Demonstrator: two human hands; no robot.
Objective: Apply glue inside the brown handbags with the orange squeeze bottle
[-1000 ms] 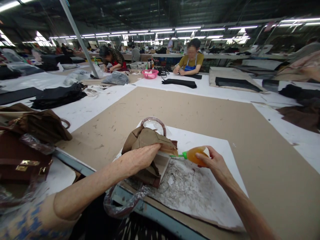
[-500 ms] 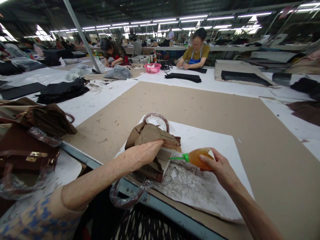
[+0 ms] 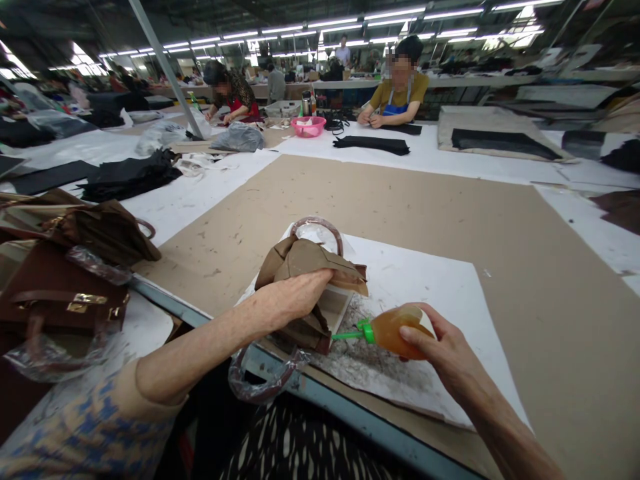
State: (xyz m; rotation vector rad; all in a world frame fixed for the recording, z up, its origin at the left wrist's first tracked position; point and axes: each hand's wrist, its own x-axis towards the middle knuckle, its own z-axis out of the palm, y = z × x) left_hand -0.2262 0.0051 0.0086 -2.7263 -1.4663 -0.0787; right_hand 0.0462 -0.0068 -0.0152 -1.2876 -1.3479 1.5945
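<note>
Fingers and thumb of the right hand (image 3: 440, 343) are closed around a squeeze bottle (image 3: 400, 332) of amber liquid, the thumb lying along its near side. The left hand (image 3: 310, 292) is closed on the brown cloth of a bag (image 3: 296, 259), back of the hand up; its fingertips are hidden, so how tightly it pinches cannot be told.

The left forearm slants in from the lower left, sleeve at the elbow, across the near side of the bag. The right forearm rises from the lower right, the hand turned inward toward the bag.

A table edge (image 3: 350, 408) runs from the left down to the lower right, just beside the bag, whose plastic-wrapped near handle (image 3: 267, 392) hangs over it. Under the bag lies a stained white sheet (image 3: 435, 267), bare to the right and beyond the bottle. Past it, a wide tan board (image 3: 380, 193) is open but for small scraps. More brown bags (image 3: 60, 287) crowd the left side, well apart from the bottle.

The bottle is right of the bag, above the white sheet. Its long axis lies nearly level across the view, the base in the right palm and the green nozzle (image 3: 349, 335) pointing left, tip at the bag's near right corner; contact cannot be told. The far handle (image 3: 321, 222) arches beyond the bag.
</note>
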